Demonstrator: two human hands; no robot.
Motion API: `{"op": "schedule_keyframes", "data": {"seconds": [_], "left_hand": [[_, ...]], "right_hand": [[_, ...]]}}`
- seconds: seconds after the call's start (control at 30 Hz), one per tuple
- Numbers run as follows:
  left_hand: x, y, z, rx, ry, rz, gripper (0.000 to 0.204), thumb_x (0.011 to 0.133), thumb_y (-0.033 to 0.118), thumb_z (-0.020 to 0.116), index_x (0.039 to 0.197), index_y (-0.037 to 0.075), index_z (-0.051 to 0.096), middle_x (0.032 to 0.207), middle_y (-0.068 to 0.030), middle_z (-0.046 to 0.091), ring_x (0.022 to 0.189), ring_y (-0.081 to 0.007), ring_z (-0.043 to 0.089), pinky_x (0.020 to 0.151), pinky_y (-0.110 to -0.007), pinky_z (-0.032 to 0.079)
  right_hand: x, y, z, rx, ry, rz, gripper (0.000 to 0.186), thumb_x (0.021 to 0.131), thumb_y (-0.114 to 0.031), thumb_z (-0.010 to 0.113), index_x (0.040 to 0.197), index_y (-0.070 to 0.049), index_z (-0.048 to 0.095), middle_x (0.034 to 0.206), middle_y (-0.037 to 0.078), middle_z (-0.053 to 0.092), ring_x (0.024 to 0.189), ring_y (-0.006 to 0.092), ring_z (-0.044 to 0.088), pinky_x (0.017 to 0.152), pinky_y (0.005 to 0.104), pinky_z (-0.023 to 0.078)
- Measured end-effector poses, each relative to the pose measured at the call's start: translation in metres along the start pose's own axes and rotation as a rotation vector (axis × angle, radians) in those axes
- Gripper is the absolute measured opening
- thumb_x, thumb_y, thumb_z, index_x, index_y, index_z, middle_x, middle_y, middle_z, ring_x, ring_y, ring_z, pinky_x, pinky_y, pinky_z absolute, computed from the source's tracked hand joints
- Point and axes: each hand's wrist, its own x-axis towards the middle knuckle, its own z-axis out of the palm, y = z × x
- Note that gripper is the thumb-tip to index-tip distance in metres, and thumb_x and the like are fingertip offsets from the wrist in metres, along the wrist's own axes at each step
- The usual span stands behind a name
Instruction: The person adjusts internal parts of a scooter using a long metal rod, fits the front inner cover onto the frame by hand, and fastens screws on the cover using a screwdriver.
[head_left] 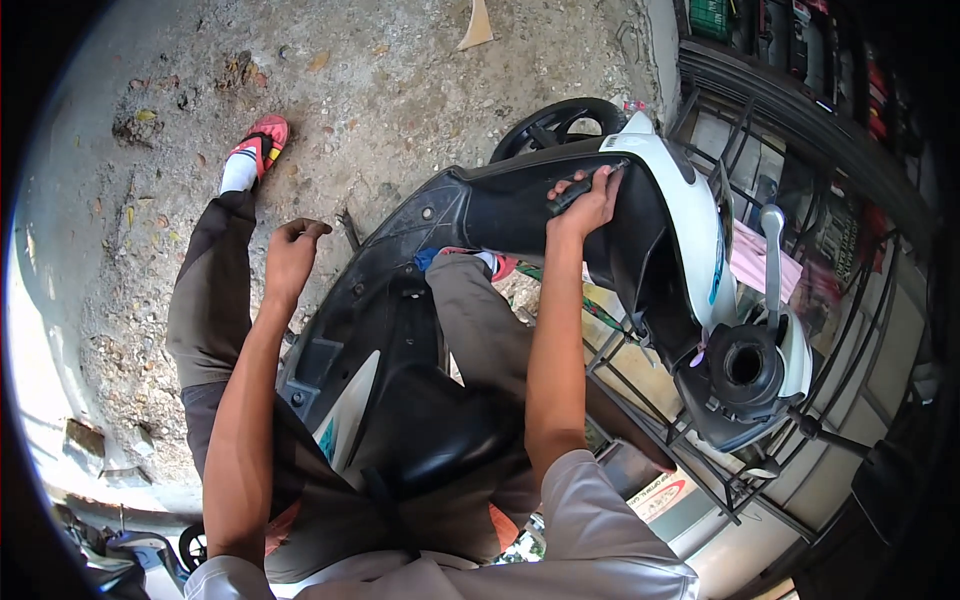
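Two hands: right hand (590, 205) fingers gripping tool (572, 192), axis toward 2 o'clock, against panel (520, 215); left hand (292, 255) loosely curled, empty, at 9 o'clock

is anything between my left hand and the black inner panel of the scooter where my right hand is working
Yes, partly. The left hand hangs loosely curled over the left knee, holding nothing. The right hand grips a dark tool handle against the black inner panel. Between them lies the scooter's footboard edge; the air above it is open.
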Motion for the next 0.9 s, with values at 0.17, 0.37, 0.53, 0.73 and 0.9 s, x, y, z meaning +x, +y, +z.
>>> {"op": "schedule_keyframes", "data": {"seconds": [0.17,0.37,0.53,0.73,0.9], "left_hand": [[-0.001,0.006,-0.003,-0.045,-0.002,-0.025,0.022,0.079,0.02,0.052,0.081,0.003,0.067,0.055,0.0019,0.04,0.052,-0.0067,0.036,0.048,-0.025,0.03],[-0.003,0.013,-0.006,-0.031,-0.014,-0.072,0.022,0.079,0.02,0.052,0.082,0.004,0.067,0.056,0.0017,0.043,0.053,-0.0069,0.038,0.049,-0.024,0.031],[-0.001,0.012,-0.008,-0.051,-0.009,-0.05,0.022,0.079,0.019,0.052,0.081,0.004,0.067,0.056,0.0016,0.043,0.053,-0.0068,0.038,0.05,-0.024,0.031],[0.0,0.015,-0.008,-0.056,-0.01,-0.055,0.022,0.079,0.02,0.052,0.082,0.004,0.067,0.056,0.0015,0.044,0.054,-0.0066,0.037,0.051,-0.023,0.03],[0.002,0.014,-0.009,-0.088,-0.01,-0.092,0.021,0.08,0.018,0.052,0.082,0.003,0.066,0.056,0.0019,0.043,0.053,-0.0063,0.036,0.05,-0.023,0.03]], "right_hand": [[0.013,0.007,0.01,0.025,0.082,-0.015,0.049,0.089,-0.024,0.049,0.135,-0.021,0.031,0.063,0.004,0.043,0.04,0.0172,0.042,0.036,0.0313,0.034],[0.009,0.007,0.011,0.038,0.134,-0.028,0.05,0.088,-0.022,0.05,0.134,-0.018,0.031,0.062,0.005,0.042,0.039,0.0178,0.041,0.035,0.0317,0.033],[0.012,0.006,0.012,0.041,0.144,-0.017,0.049,0.088,-0.022,0.049,0.134,-0.018,0.032,0.062,0.005,0.042,0.038,0.0176,0.041,0.035,0.031,0.033],[0.017,0.008,0.012,0.032,0.151,-0.046,0.045,0.088,-0.023,0.05,0.13,-0.017,0.036,0.063,0.005,0.044,0.038,0.0175,0.041,0.034,0.0303,0.033],[0.026,0.008,0.024,0.089,0.188,0.012,0.032,0.088,-0.028,0.051,0.113,-0.01,0.047,0.07,0.008,0.053,0.041,0.0169,0.044,0.036,0.0292,0.035]]}}
